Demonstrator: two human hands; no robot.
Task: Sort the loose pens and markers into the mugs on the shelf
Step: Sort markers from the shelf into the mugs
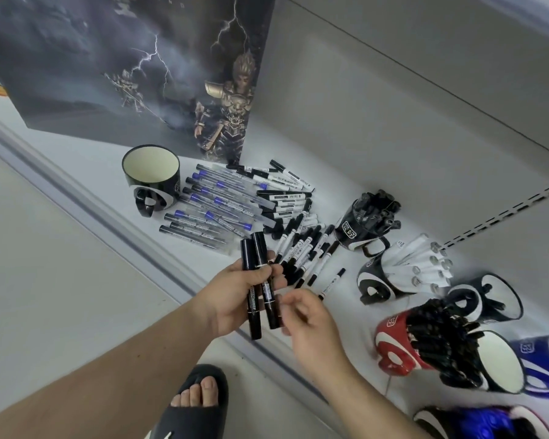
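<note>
My left hand (235, 296) grips two thick black markers (260, 280) upright over the shelf's front edge. My right hand (308, 324) hovers just right of them with fingers loosely curled, holding nothing. Loose pens lie on the white shelf (377, 147): clear pens with blue caps (213, 204), black markers (282, 198) and thin white pens with black caps (305, 248). An empty black mug (151, 177) stands at the left. To the right, a black mug (366, 223) holds black pens, another mug holds white pens (406, 270), and a red mug (403, 346) holds black pens.
A dark poster box (140, 68) stands at the back left. More mugs, black-and-white (488, 299), white inside (501, 362) and blue (542, 359), crowd the right. The grey shelf rail (114, 223) runs diagonally. My sandalled foot (197, 403) is on the floor below.
</note>
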